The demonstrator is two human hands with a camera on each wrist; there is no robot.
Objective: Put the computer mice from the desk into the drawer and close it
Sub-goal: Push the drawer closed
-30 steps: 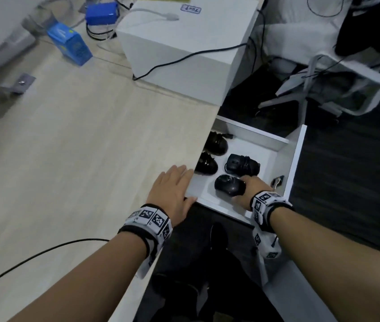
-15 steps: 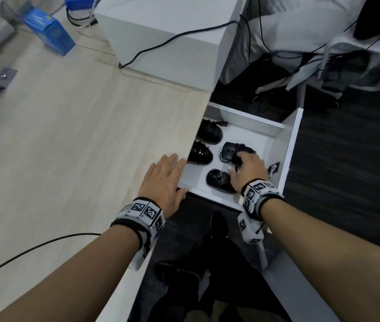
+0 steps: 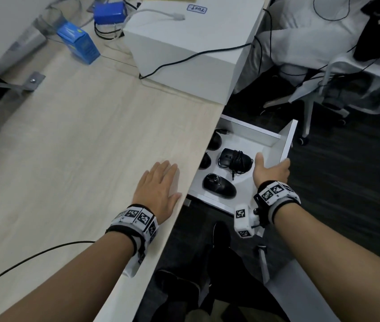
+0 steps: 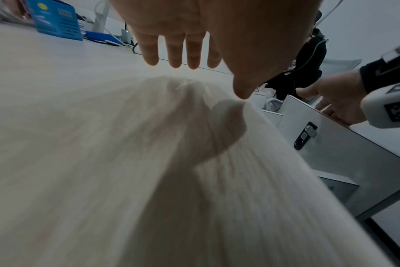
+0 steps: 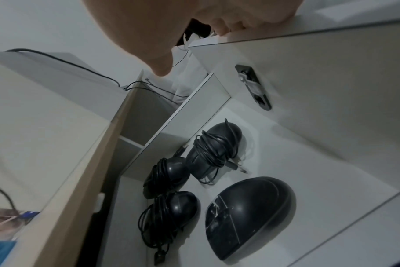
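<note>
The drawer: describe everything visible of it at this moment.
The drawer is white, smooth-panelled and pulled open from under the desk edge. Four black mice lie on its floor, three wrapped in their cords. A small dark lock fitting sits on the inner face of its front panel. The right hand grips that panel's top edge.

Dim, cool, even lighting; wide-angle distortion in every view.
A soft shadow of the left hand (image 4: 208,23) is cast on the desk (image 4: 80,144) in the left wrist view, where the near wood grain is smeared. Straight edges are bowed toward the frame borders. Faint highlights are seen on the computer mice (image 5: 249,215); noise is visible in darker areas.
</note>
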